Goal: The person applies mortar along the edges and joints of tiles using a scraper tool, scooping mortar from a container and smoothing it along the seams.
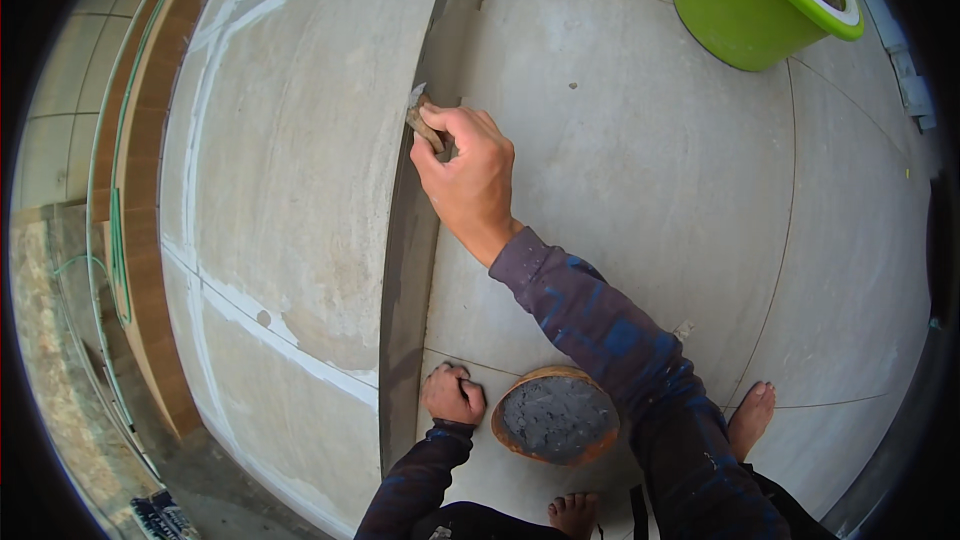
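My right hand (465,168) reaches forward and is closed around a small putty knife (426,130) with a worn, tan handle. Its short grey blade touches the top edge of the tiled step (300,140). My left hand (453,395) is curled into a fist, low beside the grey side face of the step (402,290), and no tool shows in it. Just right of that fist, a round brown bowl (500,420) sits on the floor tiles, holding dark grey paste (557,418). Its surface is rough and lumpy.
A green tub (725,15) with a white inner rim stands at the far right. White smears (270,330) run along the joints on the step. Brown tiled edging (140,190) and a thin green hose (120,260) lie at the left. My bare feet (752,420) are near the bowl.
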The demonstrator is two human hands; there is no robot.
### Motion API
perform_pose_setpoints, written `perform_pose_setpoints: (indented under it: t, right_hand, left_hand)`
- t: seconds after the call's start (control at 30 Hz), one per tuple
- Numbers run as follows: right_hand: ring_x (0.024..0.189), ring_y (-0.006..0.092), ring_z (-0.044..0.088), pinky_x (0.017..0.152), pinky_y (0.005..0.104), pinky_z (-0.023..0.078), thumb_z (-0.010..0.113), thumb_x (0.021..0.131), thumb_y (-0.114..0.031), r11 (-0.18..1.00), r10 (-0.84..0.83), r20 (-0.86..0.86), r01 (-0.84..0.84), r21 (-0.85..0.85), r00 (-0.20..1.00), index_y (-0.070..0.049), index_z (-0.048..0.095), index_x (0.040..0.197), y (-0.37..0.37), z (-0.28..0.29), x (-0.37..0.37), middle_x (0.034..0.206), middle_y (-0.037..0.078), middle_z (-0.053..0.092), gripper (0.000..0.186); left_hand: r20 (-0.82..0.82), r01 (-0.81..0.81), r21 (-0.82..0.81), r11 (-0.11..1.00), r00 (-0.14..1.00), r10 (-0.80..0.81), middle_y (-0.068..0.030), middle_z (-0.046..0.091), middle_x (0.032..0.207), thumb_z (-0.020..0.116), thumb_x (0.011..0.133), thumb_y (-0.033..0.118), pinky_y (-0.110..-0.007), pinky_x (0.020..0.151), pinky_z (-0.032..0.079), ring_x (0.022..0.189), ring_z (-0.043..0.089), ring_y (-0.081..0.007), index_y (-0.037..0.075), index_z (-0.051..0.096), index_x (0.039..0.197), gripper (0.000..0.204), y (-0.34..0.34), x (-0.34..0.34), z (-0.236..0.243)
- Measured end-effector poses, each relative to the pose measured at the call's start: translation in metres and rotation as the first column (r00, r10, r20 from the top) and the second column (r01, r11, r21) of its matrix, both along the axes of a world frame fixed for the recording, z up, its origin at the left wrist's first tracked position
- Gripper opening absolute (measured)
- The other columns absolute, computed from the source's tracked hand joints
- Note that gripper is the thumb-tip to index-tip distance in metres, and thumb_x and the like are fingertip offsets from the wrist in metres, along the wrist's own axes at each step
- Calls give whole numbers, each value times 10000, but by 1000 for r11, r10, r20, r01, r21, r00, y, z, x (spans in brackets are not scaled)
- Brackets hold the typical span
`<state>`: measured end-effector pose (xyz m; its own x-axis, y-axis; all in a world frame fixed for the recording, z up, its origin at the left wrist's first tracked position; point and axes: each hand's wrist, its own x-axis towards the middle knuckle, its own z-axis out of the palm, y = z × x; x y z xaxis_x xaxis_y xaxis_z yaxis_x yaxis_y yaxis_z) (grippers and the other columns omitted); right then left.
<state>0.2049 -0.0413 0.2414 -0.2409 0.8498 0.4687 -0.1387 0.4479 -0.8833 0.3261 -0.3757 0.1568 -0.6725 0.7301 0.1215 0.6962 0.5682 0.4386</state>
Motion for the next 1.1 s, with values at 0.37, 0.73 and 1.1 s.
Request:
perform_pose_setpoints:
  t: [0.37, 0.73, 1.1]
  right_hand:
    - [736, 350, 686, 714, 408, 545, 622, 922, 69, 982, 38, 24, -33, -184, 999, 21, 605, 1081, 68, -2, -25, 865, 173, 715, 167]
    - [818, 247, 737, 771, 363, 571, 740, 873, -20, 893, 33, -179, -109, -437, 983, 57, 706, 1127, 60, 14, -12, 944, 190, 760, 268]
    - [720, 320, 653, 680, 454, 515, 759, 783, -34, 988, 48, 141, -26, -155, 989, 10, 740, 886, 26, 39, -22, 815, 141, 665, 114]
  left_hand:
    - [-18, -13, 50, 999, 1000, 14, -122, 566, 790, 590, 749, 79, -487, 663, 463, 710, 581, -378, 90, 585, 904, 156, 9, 0, 3]
    - [-45, -5, 67, 998, 999, 8, -125, 559, 785, 580, 746, 84, -488, 661, 457, 706, 573, -378, 89, 581, 896, 151, 11, -1, 2]
    - [-5, -20, 24, 1000, 1000, 20, -116, 570, 786, 601, 743, 79, -480, 674, 471, 715, 589, -366, 92, 588, 893, 152, 3, -1, 1]
